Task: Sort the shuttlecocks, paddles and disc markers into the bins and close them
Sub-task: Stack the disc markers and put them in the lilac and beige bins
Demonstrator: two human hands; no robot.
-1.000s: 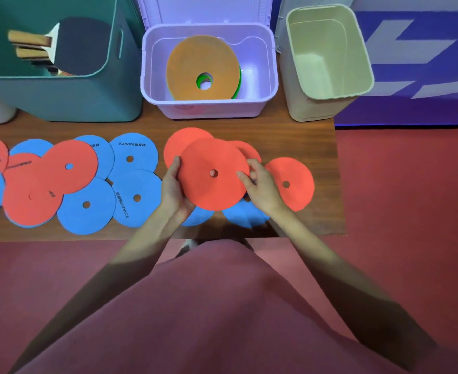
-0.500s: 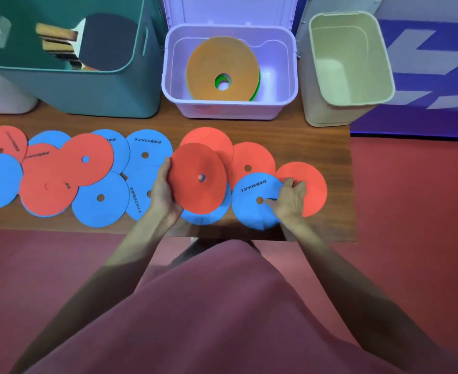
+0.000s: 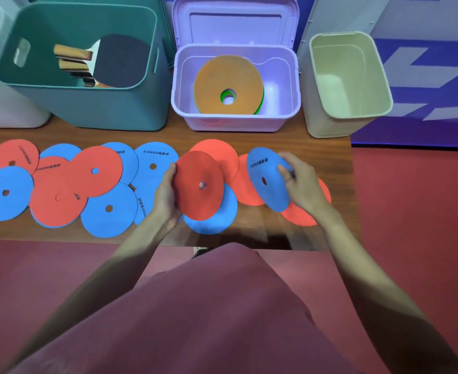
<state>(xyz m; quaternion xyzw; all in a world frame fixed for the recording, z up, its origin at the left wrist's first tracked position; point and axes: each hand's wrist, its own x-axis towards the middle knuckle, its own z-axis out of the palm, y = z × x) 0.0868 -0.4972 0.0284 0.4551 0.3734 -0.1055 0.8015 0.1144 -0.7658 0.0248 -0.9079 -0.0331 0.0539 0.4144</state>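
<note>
Disc markers (image 3: 60,190) lie overlapping along the wooden table (image 3: 303,141) before the teal paddle bin (image 3: 87,109), lilac bin (image 3: 236,122) and beige bin (image 3: 344,122) — the left hand (image 3: 165,201) grips a red disc (image 3: 198,184), the right hand (image 3: 300,182) now pinches a blue disc (image 3: 268,179) raised off the pile.

The person wears a dusty-pink garment (image 3: 209,314) over the lap; both forearms are bare, without sleeves.

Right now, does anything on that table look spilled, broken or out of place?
Nothing looks damaged. The red and blue disc markers lie in a loose overlapping spread on the table, not yet in the purple bin.
</note>
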